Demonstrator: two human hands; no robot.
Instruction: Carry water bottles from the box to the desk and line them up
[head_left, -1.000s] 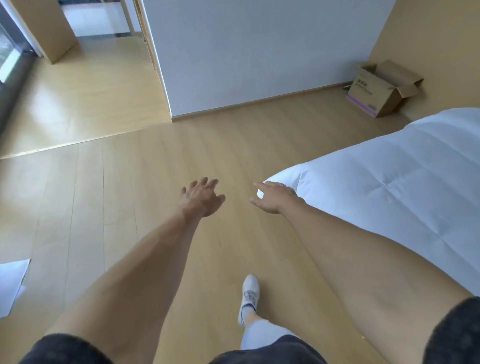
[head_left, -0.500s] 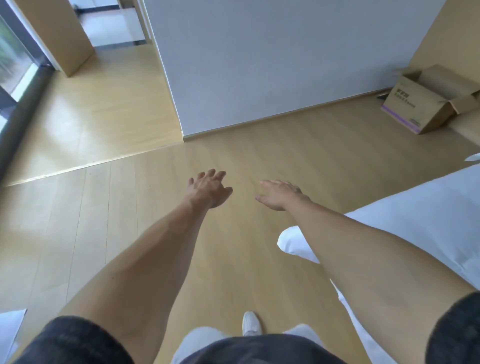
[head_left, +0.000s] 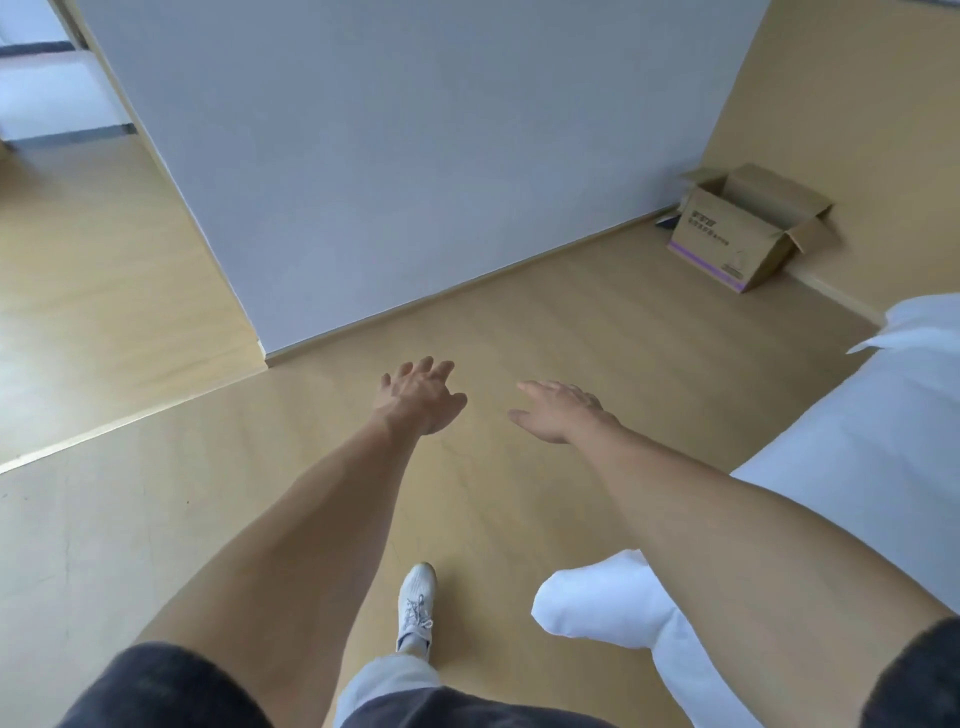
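Note:
A brown cardboard box (head_left: 727, 236) with its flaps open stands on the wooden floor in the far right corner, against the tan wall. Its inside is too dark to show any bottles. My left hand (head_left: 421, 396) and my right hand (head_left: 558, 410) are stretched out in front of me over the floor, both empty with fingers spread. They are well short of the box, which lies ahead and to the right. No desk or bottle is in view.
A bed with white bedding (head_left: 857, 467) fills the right side, its corner (head_left: 597, 605) close to my right leg. A grey wall (head_left: 415, 156) juts out ahead, with open floor to its left. My white shoe (head_left: 415, 603) is stepping forward.
I have walked forward along the bed; the bed corner has slid back toward my legs and the box looks nearer. Both hands stay empty and outstretched.

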